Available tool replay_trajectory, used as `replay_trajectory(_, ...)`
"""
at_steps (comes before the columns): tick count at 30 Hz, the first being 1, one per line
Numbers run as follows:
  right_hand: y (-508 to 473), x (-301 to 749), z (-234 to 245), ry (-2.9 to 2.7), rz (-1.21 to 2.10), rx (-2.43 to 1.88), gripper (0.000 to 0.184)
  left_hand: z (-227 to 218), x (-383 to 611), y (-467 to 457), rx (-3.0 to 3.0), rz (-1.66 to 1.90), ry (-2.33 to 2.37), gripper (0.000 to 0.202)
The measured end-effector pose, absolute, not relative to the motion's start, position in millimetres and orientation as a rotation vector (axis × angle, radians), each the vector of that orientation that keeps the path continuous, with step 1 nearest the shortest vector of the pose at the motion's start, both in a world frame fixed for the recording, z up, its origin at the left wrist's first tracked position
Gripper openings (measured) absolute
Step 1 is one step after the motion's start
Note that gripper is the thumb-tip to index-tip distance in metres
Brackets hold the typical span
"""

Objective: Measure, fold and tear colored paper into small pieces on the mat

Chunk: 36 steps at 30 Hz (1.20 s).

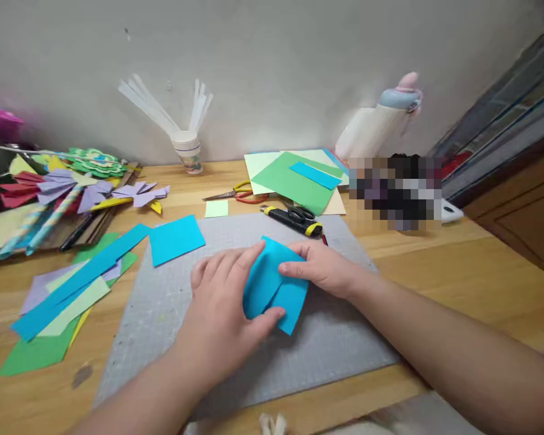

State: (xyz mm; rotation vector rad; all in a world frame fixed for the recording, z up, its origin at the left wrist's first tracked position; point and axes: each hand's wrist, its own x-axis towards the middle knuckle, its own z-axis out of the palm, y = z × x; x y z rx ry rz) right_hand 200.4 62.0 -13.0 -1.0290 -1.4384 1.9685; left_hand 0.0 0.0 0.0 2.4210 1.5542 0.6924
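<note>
On the grey cutting mat [163, 314], mid-table, a blue paper [294, 296] lies part-folded btwn both hands. The left hand [222, 314] lies open & flat on its left side, thumb pinning the lower fold. The right hand [321, 269] presses the top right edge w/ fingertips, prob. not gripping. A blue square [176, 238] lies nearby, up-left; a utility knife [294, 222] lies behind.

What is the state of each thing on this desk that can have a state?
blue paper, partly folded, on the grey mat
left hand, pinching its flap
right hand, fingertips pressing it
blue square, flat, unfolded
orange scissors, closed
cup, upright, holding white strips
</note>
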Motion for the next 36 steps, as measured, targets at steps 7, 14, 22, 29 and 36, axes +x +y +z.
replay_trajectory(7,67.6,209.5,-8.8,-1.535,1.938,-1.185,0.041,11.4,-20.3,18.0,1.971,0.815,1.96,0.05)
replay_trajectory(14,80.5,215.5,-7.6,-1.596,1.671,-1.471,0.02,26.0,-41.4,40.1,1.725,0.601,2.296,0.059)
replay_trajectory(22,62.7,201.0,-9.0,-1.621,1.823,-1.29,0.044,11.8,-38.3,37.2,1.392,1.048,1.958,0.057)
replay_trajectory(29,78.5,225.0,-10.1,-1.796,1.894,-1.22,0.034,2.6,-39.8,43.0,1.647,1.178,2.065,0.055)
replay_trajectory(36,84.2,241.1,-4.2,-2.335,1.5,-1.169,0.024,-2.5,-20.6,24.5,2.65,0.566,1.481,0.018)
